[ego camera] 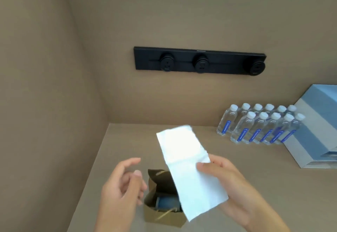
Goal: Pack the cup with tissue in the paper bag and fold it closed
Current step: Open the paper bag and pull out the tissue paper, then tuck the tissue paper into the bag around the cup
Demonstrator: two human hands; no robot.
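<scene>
Nearest the camera, on the table [127, 140], the paper bag [165, 215] stands open with a blue cup [167, 202] already down inside it. Just left of the bag the left hand [122, 189] hovers, fingers loosely curled and holding nothing. Over the bag's mouth the right hand [229, 182] pinches a flat white tissue [186, 168] by its right edge. The step in hand looks like adding the tissue; next it likely needs lowering or tucking in around the cup before the top is folded. Farther back stand water bottles [259, 127] and a wall socket strip [199, 61].
</scene>
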